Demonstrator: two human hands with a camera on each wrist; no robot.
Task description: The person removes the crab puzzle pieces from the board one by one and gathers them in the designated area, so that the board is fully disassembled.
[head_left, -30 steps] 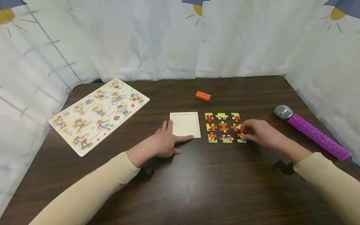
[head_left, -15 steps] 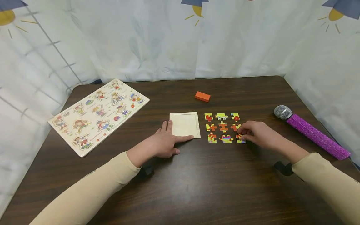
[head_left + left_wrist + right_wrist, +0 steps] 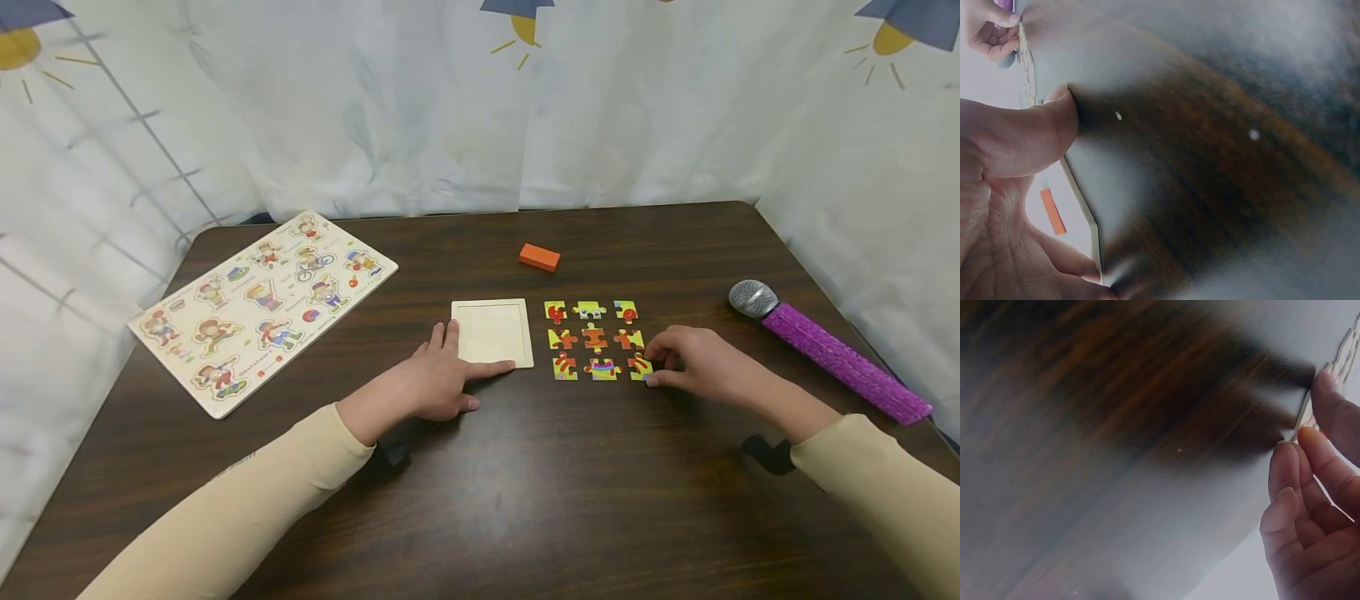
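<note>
My left hand (image 3: 442, 375) lies flat with spread fingers at the shallow square wooden puzzle frame (image 3: 492, 333). Its fingers touch the left side and the thumb reaches along the near edge. Right of the frame, jigsaw pieces with red, orange and yellow print lie apart in three rows of three. At the near right corner of that layout, my right hand (image 3: 697, 360) holds a puzzle piece (image 3: 640, 367) by its right edge, between thumb and fingertips. In the right wrist view, the thumb (image 3: 1334, 409) and curled fingers meet low at the tabletop beside the pieces.
A wooden picture board (image 3: 262, 308) with cartoon children lies at the left. Behind the frame sits an orange block (image 3: 539, 257). A microphone with a glittery purple handle (image 3: 840, 358) lies at the right. White curtains (image 3: 450, 108) hang behind the dark table (image 3: 480, 500).
My right hand has shifted slightly on the corner piece, its fingers drawing back to the right so more of the piece shows. The left hand and the frame stay in place.
</note>
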